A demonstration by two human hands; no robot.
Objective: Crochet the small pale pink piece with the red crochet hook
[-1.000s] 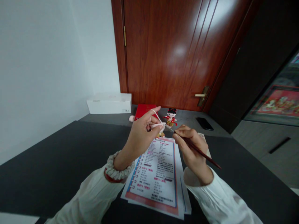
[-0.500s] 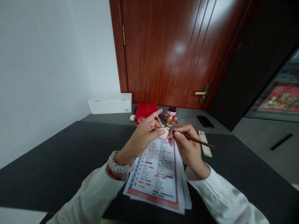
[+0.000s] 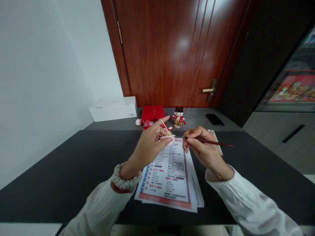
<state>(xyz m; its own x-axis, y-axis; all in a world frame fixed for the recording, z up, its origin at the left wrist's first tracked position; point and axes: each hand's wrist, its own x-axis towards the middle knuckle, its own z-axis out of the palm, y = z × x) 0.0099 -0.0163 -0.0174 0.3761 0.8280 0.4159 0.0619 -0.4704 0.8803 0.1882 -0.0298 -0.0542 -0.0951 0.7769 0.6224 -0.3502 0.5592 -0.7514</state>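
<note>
Forefinger raised, my left grip [image 3: 149, 141] is clamped on a small, pale-pink yarn piece [image 3: 173, 141] at frame centre; my right grip [image 3: 204, 147] clasps a slim, dark-red crochet hook [image 3: 221, 143]. My thumb partly hides the piece; stitches blur. Matte black bench [image 3: 61, 157] below, reddish-brown wooden door [image 3: 159, 59] upper centre.

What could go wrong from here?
1. The yarn strand runs over the left hand's raised index finger; it could slip off and lose tension.
2. The right hand holds the slim hook with its tip at the small pale piece; it might snag or drop a loop.
3. The printed sheets lie loosely stacked below; a sleeve could shift them.
</note>
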